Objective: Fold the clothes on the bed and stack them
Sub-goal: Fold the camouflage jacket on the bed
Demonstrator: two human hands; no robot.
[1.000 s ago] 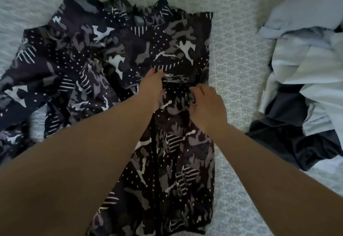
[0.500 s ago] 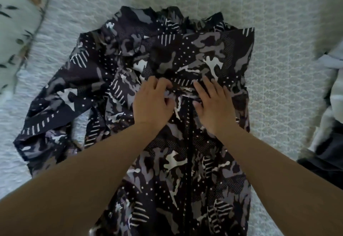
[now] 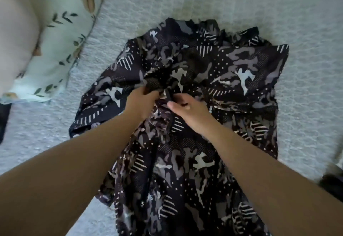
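Our left hand (image 3: 142, 102) has its fingers curled tight round a bunch of the jacket (image 3: 194, 124) near its collar. Our right hand (image 3: 187, 112) sits just beside it, thumb and fingers pinching the dark front edge. The jacket lies spread on the bed (image 3: 306, 31), a pillow (image 3: 61, 37) off to the left. We judge the cloth light, thin and limp, likely slippery, best taken at shoulders or hems.

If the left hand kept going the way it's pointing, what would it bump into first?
Probably more of the camouflage jacket it grips: the left hand points up the bed, across bunched fabric. Depth is unclear.
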